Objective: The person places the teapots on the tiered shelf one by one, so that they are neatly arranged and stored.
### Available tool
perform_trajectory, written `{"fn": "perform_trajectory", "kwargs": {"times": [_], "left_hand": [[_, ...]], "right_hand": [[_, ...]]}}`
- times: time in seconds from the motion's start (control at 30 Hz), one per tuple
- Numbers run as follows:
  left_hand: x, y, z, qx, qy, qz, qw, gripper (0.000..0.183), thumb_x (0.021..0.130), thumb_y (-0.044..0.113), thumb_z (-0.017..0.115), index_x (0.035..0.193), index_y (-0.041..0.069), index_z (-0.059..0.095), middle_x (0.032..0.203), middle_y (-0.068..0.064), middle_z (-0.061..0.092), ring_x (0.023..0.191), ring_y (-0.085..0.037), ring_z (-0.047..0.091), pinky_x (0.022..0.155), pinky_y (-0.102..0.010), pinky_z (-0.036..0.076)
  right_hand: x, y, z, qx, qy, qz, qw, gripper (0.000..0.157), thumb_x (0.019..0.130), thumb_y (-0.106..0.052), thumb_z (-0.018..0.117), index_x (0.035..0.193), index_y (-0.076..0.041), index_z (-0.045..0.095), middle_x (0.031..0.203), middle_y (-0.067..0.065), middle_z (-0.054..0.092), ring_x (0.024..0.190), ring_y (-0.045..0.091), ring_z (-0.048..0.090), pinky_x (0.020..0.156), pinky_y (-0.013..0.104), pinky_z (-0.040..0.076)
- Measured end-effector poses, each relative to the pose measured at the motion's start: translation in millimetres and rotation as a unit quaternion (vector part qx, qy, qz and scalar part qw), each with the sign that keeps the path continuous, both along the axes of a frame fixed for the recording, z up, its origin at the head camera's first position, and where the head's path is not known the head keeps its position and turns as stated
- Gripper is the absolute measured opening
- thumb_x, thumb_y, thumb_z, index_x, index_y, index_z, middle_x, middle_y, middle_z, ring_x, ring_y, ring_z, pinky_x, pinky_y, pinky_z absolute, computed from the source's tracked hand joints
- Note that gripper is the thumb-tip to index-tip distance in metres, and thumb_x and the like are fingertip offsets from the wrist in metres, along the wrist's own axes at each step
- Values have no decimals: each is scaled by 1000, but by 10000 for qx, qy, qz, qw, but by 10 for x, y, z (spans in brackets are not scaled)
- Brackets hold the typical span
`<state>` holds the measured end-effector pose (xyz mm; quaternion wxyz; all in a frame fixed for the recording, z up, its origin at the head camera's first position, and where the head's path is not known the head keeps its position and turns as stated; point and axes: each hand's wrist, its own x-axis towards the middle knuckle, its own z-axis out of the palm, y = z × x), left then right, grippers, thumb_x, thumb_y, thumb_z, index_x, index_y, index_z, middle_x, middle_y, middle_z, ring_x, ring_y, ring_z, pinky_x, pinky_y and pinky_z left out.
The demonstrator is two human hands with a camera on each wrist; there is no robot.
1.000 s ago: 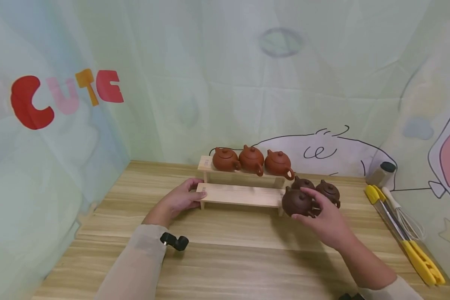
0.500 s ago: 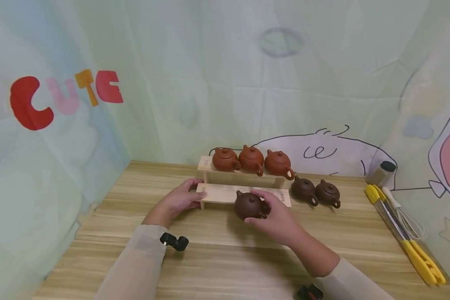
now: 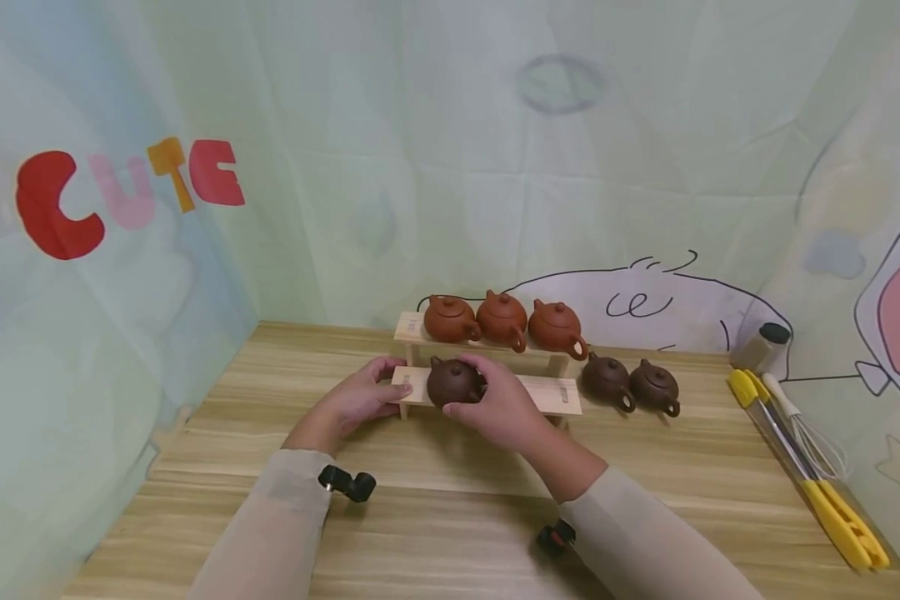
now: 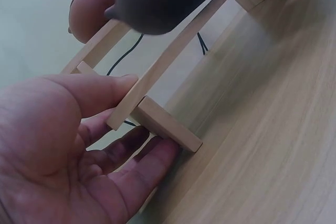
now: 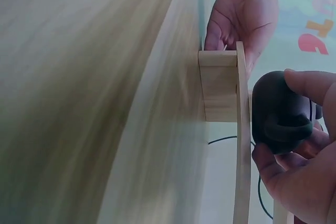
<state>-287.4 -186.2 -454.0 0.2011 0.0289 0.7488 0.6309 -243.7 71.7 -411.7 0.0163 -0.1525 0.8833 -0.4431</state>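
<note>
My right hand (image 3: 504, 408) holds a dark brown teapot (image 3: 452, 385) by its sides, thumb in front and fingers behind. The pot is close over the left part of the lower tier (image 3: 551, 393) of a two-tier wooden stand; the right wrist view shows its base (image 5: 258, 109) right at the board. At the stand's left end, my left hand (image 3: 360, 395) grips the lower tier, thumb on top and fingers against the leg (image 4: 168, 124). Three red-brown teapots (image 3: 502, 319) line the upper tier. Two more dark teapots, one nearer (image 3: 606, 381) and one farther right (image 3: 654, 387), stand on the table.
Along the right side of the wooden table (image 3: 457, 517) lie yellow-tipped tongs (image 3: 787, 450) and a whisk (image 3: 821, 446). Behind them is a jar with a black lid (image 3: 762, 346). A printed curtain (image 3: 390, 183) stands close behind the stand.
My right hand has carried the dark teapot leftward, from beside the other dark pots, past the front of the stand, to over the lower tier's left part. My left hand stays at the stand.
</note>
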Motion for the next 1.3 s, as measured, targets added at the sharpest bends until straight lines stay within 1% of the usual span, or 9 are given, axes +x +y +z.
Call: {"fn": "perform_trajectory", "kwargs": {"times": [0.13,0.4,0.57,0.7,0.8,0.9,1.0,1.1,1.3], "left_hand": [[2,-11,2,20,72,-41,10000,60,108,14,63,160,3,35,167,-22,32,133,-32,61,115,-50,54],[2,-7,14,35,40,-35,10000,60,108,14,64,159,4,35,170,-22,28,133,-30,61,112,-46,57],[4,-7,1,-41,-3,13,10000,58,108,14,64,158,7,38,171,-19,29,132,-30,62,112,-46,57],[5,0,-7,-76,27,6,10000,59,108,14,64,159,6,37,171,-21,28,132,-31,62,113,-48,57],[9,9,-1,-72,41,32,10000,59,108,13,64,159,5,37,171,-21,28,132,-31,63,113,-48,56],[11,16,8,-46,45,27,10000,58,108,13,63,159,5,37,171,-21,28,132,-31,63,115,-49,55],[11,17,10,-20,69,6,10000,58,109,12,62,160,4,35,170,-23,29,132,-32,63,116,-51,54],[8,12,1,-8,79,4,10000,58,109,12,62,160,4,35,168,-23,30,131,-31,63,116,-51,54],[11,2,-7,10,89,1,10000,60,109,12,62,161,3,34,167,-23,31,130,-31,63,115,-51,54]], "right_hand": [[-72,-104,9,90,94,0,9999,79,86,-30,92,155,-22,55,153,7,60,136,29,61,110,52,55],[-124,-200,-7,216,119,-124,9996,78,88,-33,90,156,-20,53,157,9,56,141,32,57,115,55,51],[-108,-177,-13,180,134,-64,9997,77,90,-36,88,157,-20,52,159,9,55,144,32,55,117,55,50],[-53,-99,20,29,124,-48,9999,71,92,-37,86,155,-23,55,158,7,56,139,33,59,113,54,54],[23,16,44,-48,138,-118,9998,65,93,-37,85,151,-26,59,156,5,58,137,33,62,108,53,58],[132,182,60,-55,145,-181,9997,61,93,-36,85,148,-26,62,154,3,59,137,31,62,107,51,59],[252,392,66,-11,168,-246,9996,58,93,-36,84,146,-23,63,151,4,61,133,30,65,104,49,61],[351,623,67,-5,179,-304,9994,58,95,-35,83,147,-18,63,149,9,61,128,32,67,100,49,62],[475,1094,61,21,357,-499,9981,56,97,-26,81,146,-9,61,147,15,61,133,37,62,102,51,61]]}}
